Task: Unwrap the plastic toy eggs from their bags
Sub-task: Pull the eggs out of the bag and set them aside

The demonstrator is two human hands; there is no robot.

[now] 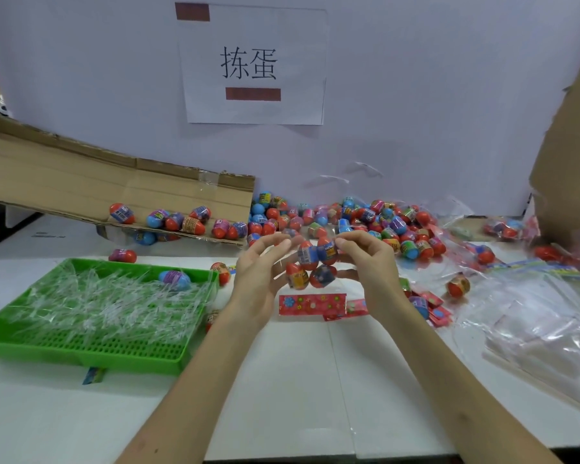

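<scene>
A clear plastic bag (312, 262) holding several red and blue toy eggs hangs in the air at the middle of the view, its red flowered header card (312, 304) at the bottom. My left hand (258, 276) pinches the bag's top edge on the left, and my right hand (369, 262) pinches it on the right. A big heap of loose eggs (349, 222) lies on the table behind the bag.
A green slotted tray (91, 316) full of clear plastic strips and one blue egg stands at the left. A flattened cardboard sheet (98, 182) with eggs on it slopes behind it. Empty clear bags (533, 316) pile up at the right, below a cardboard flap (570, 155).
</scene>
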